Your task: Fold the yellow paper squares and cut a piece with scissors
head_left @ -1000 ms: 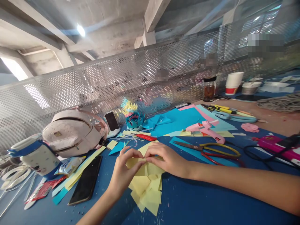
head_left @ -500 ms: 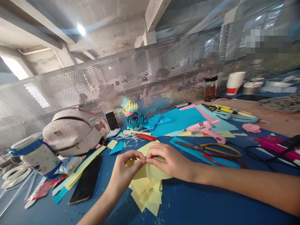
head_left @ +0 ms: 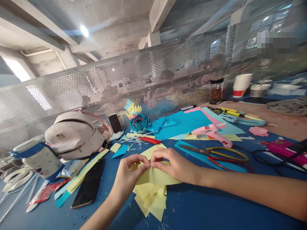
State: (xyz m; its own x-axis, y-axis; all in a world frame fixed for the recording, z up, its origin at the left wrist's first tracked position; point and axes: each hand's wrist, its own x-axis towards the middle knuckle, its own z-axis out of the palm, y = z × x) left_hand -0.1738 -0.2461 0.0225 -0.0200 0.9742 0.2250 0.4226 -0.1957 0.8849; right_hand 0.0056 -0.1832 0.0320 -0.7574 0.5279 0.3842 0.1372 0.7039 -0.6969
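Note:
A piece of yellow paper (head_left: 158, 175) is pinched at its upper edge between my two hands, thumbs and fingertips meeting at the middle. My left hand (head_left: 130, 171) is closed on it from the left, and my right hand (head_left: 171, 166) from the right. A faint crease runs down the sheet from the fingertips. Just below, several cut yellow paper pieces (head_left: 152, 201) lie in an overlapping pile on the blue table. Behind my fingers lies another yellow sheet (head_left: 155, 149), partly hidden by my hands.
Scissors (head_left: 203, 150) and a pink glue gun (head_left: 212, 131) lie to the right. A red cutter (head_left: 150, 140) and a folded-paper pineapple-like piece (head_left: 137, 119) sit beyond my hands. At left are a phone (head_left: 90, 182), a pale backpack (head_left: 74, 134) and a mug (head_left: 39, 159).
The held yellow paper spreads slightly farther to the right under my right hand. Both hands keep nearly the same pinch, and the whole view has shifted a little.

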